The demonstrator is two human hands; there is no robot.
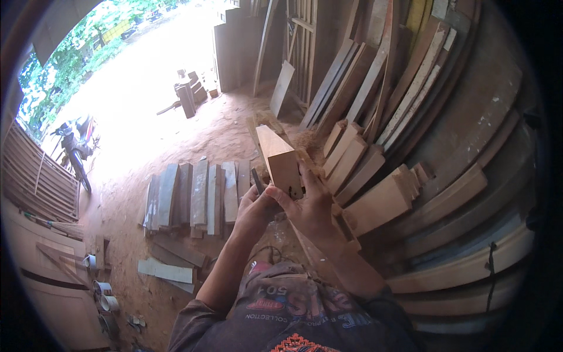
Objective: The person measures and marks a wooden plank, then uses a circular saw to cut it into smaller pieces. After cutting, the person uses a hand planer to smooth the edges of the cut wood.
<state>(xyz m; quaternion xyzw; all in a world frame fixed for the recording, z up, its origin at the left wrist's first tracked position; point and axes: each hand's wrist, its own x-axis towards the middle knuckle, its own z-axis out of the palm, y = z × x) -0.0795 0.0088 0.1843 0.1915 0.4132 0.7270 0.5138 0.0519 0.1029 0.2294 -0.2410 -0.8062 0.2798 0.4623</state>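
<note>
the right hand [312,206] has its grip closed on the wooden block [283,168] before the dark shirt [287,308], perhaps so its end is easily seen, while the left hand [254,210] pinches a dark stick [257,180] beside.

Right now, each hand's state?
Left hand: closed on a thin, dark, straight object.
Right hand: closed on a light-brown, squared wooden beam.
</note>
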